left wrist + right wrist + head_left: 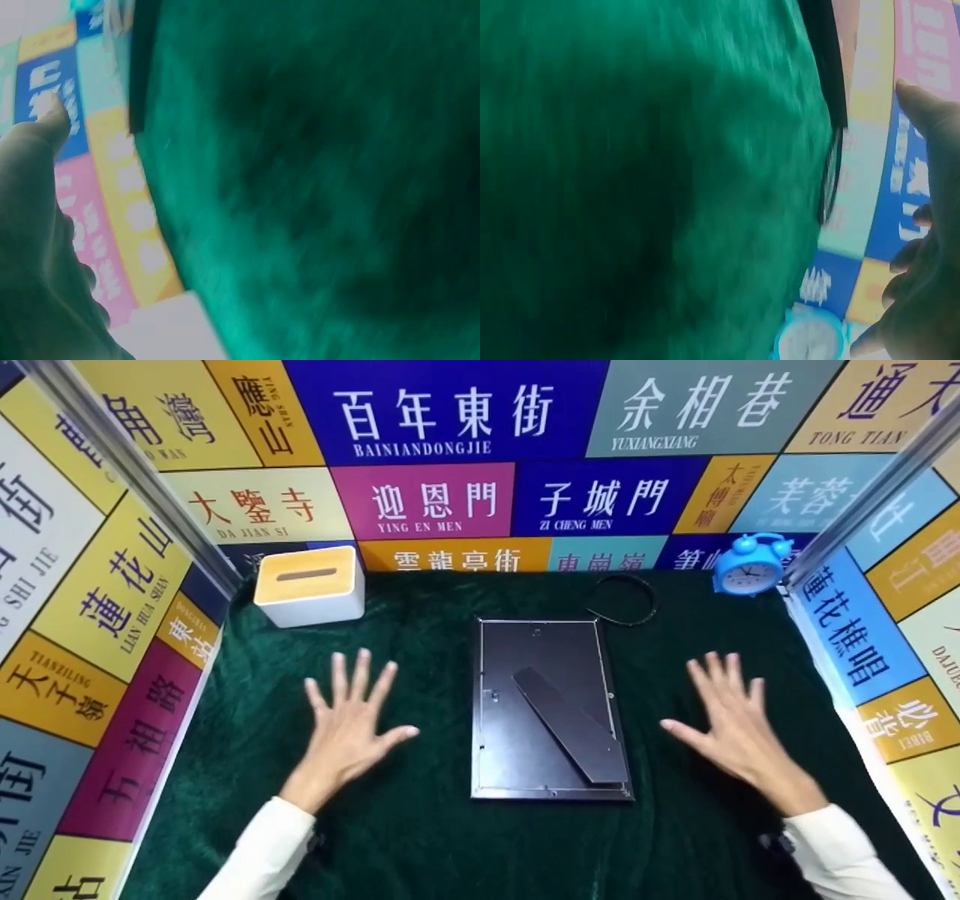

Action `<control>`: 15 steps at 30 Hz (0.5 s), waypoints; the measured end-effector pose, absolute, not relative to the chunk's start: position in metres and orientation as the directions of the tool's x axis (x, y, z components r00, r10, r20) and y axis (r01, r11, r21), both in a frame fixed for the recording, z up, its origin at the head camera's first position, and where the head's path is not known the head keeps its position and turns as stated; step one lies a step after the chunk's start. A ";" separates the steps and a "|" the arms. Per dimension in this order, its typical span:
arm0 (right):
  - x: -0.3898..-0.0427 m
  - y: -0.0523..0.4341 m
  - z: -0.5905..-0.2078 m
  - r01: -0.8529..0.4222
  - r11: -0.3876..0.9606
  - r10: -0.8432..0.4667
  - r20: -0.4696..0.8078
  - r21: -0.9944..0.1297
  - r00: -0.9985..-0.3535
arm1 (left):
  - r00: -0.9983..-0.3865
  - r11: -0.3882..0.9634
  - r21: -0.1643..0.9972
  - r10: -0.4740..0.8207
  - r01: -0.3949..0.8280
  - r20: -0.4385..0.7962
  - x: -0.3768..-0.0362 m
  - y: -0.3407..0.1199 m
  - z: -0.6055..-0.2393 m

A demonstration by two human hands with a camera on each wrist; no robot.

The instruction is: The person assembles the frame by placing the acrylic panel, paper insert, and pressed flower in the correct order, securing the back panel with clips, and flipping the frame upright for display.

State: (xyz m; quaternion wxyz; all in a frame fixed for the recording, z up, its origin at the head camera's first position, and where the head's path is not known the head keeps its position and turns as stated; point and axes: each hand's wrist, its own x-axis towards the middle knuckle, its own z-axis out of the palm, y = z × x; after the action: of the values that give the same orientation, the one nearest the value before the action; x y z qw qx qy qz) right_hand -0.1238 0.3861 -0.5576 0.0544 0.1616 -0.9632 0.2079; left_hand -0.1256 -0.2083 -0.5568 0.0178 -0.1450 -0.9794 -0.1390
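Note:
A dark picture frame (502, 660) lies back side up in the middle of the green cloth, its stand leg (574, 731) slanting across the backing. To its left my left hand (349, 727) is held with fingers spread and nothing in it. On the other side my right hand (735, 727) is likewise spread and holds nothing. In the left wrist view the left hand (34, 217) shows at the left edge, thumb outstretched. The right wrist view has the right hand (930, 247) at the right, with the frame's dark edge (829, 67) above.
A white tissue box (311, 598) with a wooden top stands at the back left. At the back right is a blue alarm clock (748, 566). A thin black ring (651, 611) lies behind the frame. Printed panels (442, 412) wall in the back and both sides.

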 end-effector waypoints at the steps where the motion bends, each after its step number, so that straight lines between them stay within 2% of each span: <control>1: -0.124 0.376 -0.561 -0.351 0.848 -0.297 0.192 -0.398 -0.935 | -0.950 0.914 0.260 0.298 0.312 0.090 -0.124 -0.201 -0.562; 6: -0.124 0.318 -0.572 -0.440 0.796 -0.364 0.253 -0.415 -0.897 | -0.919 0.871 0.293 0.378 0.394 0.113 -0.125 -0.165 -0.583; 10: -0.128 0.271 -0.573 -0.464 0.812 -0.417 0.205 -0.355 -0.886 | -0.911 0.835 0.371 0.400 0.407 0.100 -0.135 -0.136 -0.588; 15: -0.129 0.232 -0.576 -0.424 0.866 -0.402 0.133 -0.265 -0.906 | -0.910 0.780 0.474 0.388 0.409 0.146 -0.153 -0.105 -0.590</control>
State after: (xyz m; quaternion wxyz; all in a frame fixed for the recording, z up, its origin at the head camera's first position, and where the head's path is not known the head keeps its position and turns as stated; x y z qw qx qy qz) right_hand -0.1292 0.2317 -0.5759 0.0365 0.2139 -0.9653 0.1454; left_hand -0.1526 -0.1053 -0.5898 0.0202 -0.2112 -0.9432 -0.2557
